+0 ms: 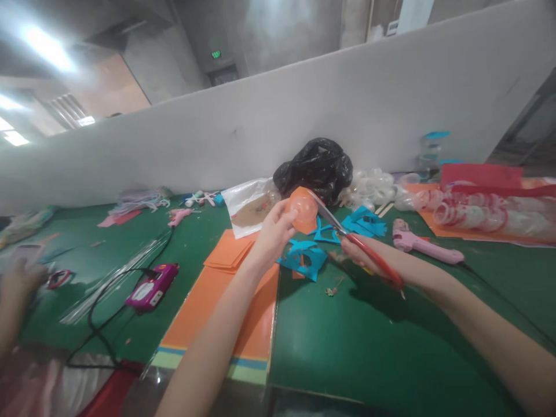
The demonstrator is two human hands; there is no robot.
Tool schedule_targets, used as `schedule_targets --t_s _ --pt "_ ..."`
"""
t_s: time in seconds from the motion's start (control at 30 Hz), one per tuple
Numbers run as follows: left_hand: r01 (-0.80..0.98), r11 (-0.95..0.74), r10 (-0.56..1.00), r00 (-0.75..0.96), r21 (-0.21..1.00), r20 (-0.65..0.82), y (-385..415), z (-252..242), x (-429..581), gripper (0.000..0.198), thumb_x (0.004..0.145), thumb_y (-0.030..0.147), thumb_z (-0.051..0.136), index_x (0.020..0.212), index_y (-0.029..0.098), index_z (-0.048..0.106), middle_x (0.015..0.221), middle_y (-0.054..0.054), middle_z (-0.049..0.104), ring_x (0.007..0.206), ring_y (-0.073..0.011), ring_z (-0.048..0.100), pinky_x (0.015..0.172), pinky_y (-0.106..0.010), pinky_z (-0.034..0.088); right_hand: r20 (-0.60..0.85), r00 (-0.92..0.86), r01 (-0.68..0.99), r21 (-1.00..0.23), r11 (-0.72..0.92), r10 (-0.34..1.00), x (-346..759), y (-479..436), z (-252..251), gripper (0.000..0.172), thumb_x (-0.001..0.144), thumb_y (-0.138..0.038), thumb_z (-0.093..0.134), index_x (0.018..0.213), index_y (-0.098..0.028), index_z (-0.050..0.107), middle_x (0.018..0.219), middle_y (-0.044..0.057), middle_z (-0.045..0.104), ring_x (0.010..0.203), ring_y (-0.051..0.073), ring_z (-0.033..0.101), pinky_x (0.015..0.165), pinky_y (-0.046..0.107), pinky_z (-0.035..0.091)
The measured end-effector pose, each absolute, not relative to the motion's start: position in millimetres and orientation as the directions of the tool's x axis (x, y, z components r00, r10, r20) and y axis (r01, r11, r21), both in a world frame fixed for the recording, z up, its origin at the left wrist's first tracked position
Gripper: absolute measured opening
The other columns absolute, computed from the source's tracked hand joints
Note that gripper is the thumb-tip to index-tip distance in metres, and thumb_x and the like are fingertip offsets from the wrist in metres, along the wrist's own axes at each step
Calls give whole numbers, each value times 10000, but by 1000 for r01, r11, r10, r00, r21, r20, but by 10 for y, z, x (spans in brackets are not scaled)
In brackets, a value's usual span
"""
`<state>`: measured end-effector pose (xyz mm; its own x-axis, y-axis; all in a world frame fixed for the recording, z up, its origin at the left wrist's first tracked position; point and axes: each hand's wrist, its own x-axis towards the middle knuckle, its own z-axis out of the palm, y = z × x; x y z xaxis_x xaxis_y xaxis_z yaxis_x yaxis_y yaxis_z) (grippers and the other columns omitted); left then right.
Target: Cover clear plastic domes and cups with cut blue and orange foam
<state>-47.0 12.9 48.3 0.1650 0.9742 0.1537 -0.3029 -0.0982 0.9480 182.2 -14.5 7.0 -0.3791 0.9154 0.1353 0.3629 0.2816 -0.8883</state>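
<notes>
Scissors [374,260] with red handles sit in the right hand [362,255], whose fingers are curled closed around the grip, with the long metal blades pointing up and left. The left hand [273,231] is curved and partly closed, its fingers [282,219] pressed against the lower side of an orange dome-shaped piece [303,209]. That piece is held up in the air above the worktop [356,347], and the tips of the blades reach its upper edge, apparently touching it. Just below and beside the hands lie scraps of blue foam sheet [302,259], with more blue cut-outs [362,223] under the blades. Stacked orange foam sheets [228,255] and a larger orange sheet [221,321] lie under the left forearm. To the right, a pink glue gun [419,243] rests on its side on the green surface, well clear of the right hand. Behind the hands are a clear plastic bag [247,207] holding something brown, a black plastic bag [315,171] and a heap of clear plastic rings [369,188]. At the far left, another person's blurred hand [19,284] holds something pale, too blurred to identify, near a magenta corded device [152,286].
</notes>
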Motion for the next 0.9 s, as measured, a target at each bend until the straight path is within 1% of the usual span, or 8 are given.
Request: schedule_targets --t_s 0.1,0.17,0.27,0.33,0.5,0.67,0.8,0.9 --pt "-274 -94 974 176 957 146 131 503 -487 419 790 348 775 1165 210 651 1227 -80 708 1097 -229 673 875 -314 503 119 -402 371 -885 280 908 1827 -143 64 458 880 -690 532 685 -275 536 659 -3 518 648 207 536 604 352 523" --pt "-263 -93 974 175 960 142 122 526 -493 407 789 339 774 1158 212 659 1228 -74 705 1093 -221 669 881 -310 495 98 -411 376 -888 266 907 1825 -153 68 441 899 -670 526 708 -273 526 660 -12 494 622 192 502 578 336 503" --pt "-247 -94 977 162 964 137 99 557 -490 420 793 333 775 1179 221 654 1213 -69 704 1080 -215 666 910 -327 489 34 -415 365 -909 200 909 1815 -187 94 482 914 -717 463 752 -264 486 671 -26 458 587 172 452 551 330 476" --pt "-238 -96 979 155 966 135 84 566 -482 427 797 336 773 1190 226 649 1225 -71 699 1086 -219 664 932 -343 490 3 -418 358 -918 168 908 1807 -208 117 513 917 -747 424 765 -259 463 676 -33 445 580 165 445 554 331 472" --pt "-146 -112 978 160 983 135 85 521 -488 438 823 367 757 1234 249 658 1281 -80 684 1131 -237 648 932 -353 501 18 -415 351 -919 179 910 1780 -204 130 487 926 -707 453 731 -261 449 655 -41 427 568 156 425 579 332 473" --pt "-70 -183 966 174 981 193 130 437 -523 419 845 374 750 1246 280 676 1306 -71 681 1191 -260 626 964 -371 505 62 -391 325 -924 201 918 1727 -214 154 531 871 -750 499 669 -265 421 573 -55 397 512 141 381 525 330 451" --pt "-62 -199 959 196 978 207 135 418 -529 421 859 381 740 1261 277 670 1320 -80 672 1201 -269 627 985 -392 509 15 -404 324 -933 158 915 1695 -269 218 567 853 -806 464 676 -268 426 528 -64 399 465 128 360 439 301 376" --pt "-48 -162 967 193 986 169 128 415 -523 470 857 403 745 1301 284 642 1361 -86 647 1216 -278 619 983 -410 516 -16 -413 330 -935 132 911 1687 -290 246 578 867 -815 423 683 -267 428 555 -54 425 470 126 372 434 296 347"
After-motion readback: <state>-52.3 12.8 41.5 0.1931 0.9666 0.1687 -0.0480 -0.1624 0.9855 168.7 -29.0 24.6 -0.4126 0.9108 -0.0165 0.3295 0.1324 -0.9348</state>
